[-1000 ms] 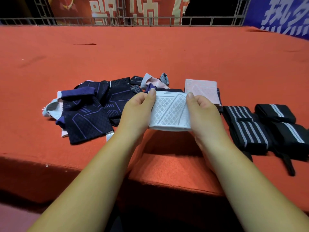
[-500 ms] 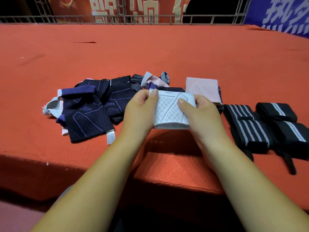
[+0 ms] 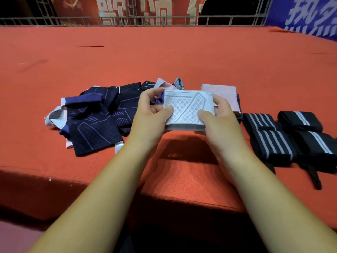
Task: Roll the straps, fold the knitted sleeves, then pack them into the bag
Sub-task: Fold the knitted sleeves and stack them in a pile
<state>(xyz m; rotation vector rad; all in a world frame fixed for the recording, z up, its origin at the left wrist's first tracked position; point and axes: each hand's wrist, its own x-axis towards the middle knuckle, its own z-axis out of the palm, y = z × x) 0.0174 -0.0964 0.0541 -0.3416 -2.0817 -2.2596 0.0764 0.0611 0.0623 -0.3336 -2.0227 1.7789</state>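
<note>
While left hand [image 3: 148, 115] and right hand [image 3: 223, 123] pinch it, white sleeve [image 3: 187, 106] between them

A: Arms, what's worn?
B: Nothing. Left forearm [image 3: 105, 189] & right forearm [image 3: 259, 189] bare from wrist to bottom edge of frame.
A: Hands?
B: Same. Left hand [image 3: 149, 114] & right hand [image 3: 220, 123] bare, incl. fingers & wrists.
A: Nails?
B: Too blurred, can't tell.
A: Rest of body?
B: Dark patch btwn the arms at the bottom; too dark to tell what it is.
</note>
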